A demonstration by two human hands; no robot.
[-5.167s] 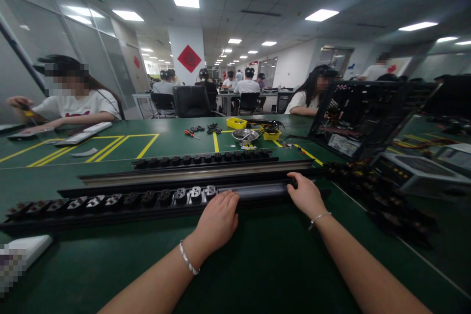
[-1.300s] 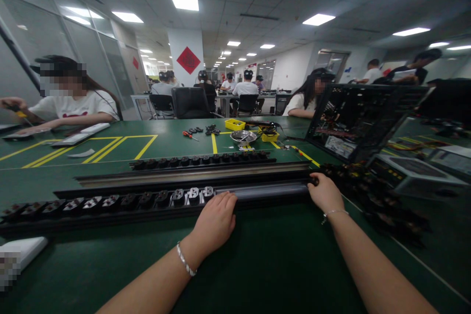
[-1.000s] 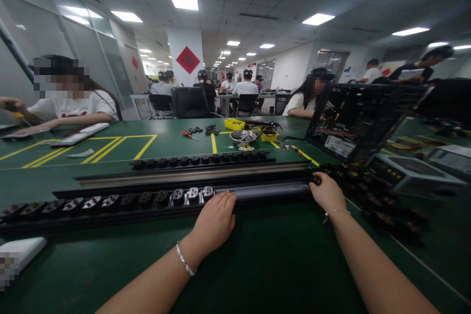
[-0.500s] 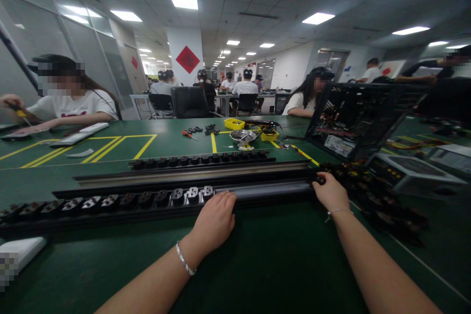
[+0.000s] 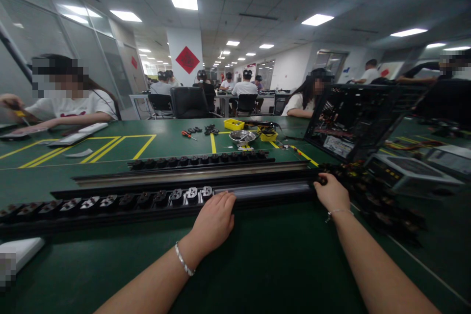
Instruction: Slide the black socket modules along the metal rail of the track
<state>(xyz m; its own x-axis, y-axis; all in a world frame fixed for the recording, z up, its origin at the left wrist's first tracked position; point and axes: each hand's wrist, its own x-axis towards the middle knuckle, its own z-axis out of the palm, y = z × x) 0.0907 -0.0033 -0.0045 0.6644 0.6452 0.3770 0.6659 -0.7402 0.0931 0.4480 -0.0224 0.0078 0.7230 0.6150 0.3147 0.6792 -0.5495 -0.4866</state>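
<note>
My left hand (image 5: 215, 221) presses flat and open on the rail (image 5: 154, 203); my right hand (image 5: 332, 192) grips the rail's right end, beside the sockets (image 5: 371, 196).

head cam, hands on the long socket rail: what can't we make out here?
- Right hand fingertips: hidden behind the hand at the rail end; grip unclear.
- Left hand palm contact: hidden under the hand.
- Black parts pile: dark and blurred.
- Rail's left end: cut off by the frame edge.

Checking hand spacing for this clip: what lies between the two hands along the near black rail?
In the head view, only a bare grey stretch of the rail lies between left hand and right hand; no sockets there.
</note>
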